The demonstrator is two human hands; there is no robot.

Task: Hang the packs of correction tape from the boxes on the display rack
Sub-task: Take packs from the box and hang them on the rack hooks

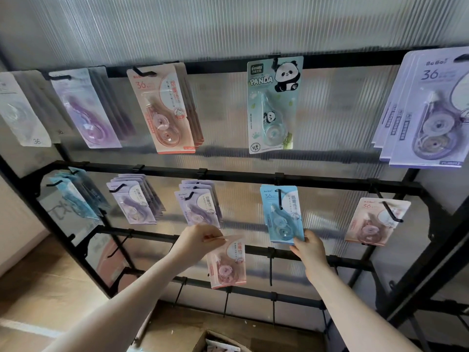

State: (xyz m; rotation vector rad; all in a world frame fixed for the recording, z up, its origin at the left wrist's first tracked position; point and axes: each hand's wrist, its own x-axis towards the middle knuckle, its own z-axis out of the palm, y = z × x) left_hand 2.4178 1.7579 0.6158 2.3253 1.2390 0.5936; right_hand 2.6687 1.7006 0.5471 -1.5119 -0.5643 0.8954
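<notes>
Two bare forearms reach up from the bottom of the view, over an open cardboard box point(215, 342) on the floor with more packs just visible inside. On the left, the left hand point(196, 241) pinches the top edge of a pink pack point(226, 262) between thumb and curled fingers, so the card dangles free in front of the third rail, not yet on any hook. Over at the right, the right hand point(311, 252) holds the bottom corner of the blue pack point(282, 213), thumb against its front; the fingers behind it cannot be seen. That blue pack already hangs on its hook on the middle rail of the display rack point(228, 172). The step in hand looks like placing the pink pack, and the natural home seems to be the peg with the matching pink pack point(375, 222) at the far right of the same rail, or an empty hook below. To do it well, the pinch should stay clear of the hang hole, the card should be turned face-out and level, and the hole brought over the upturned hook tip before sliding back. Letting go of the blue pack gently should keep it from swinging off.
</notes>
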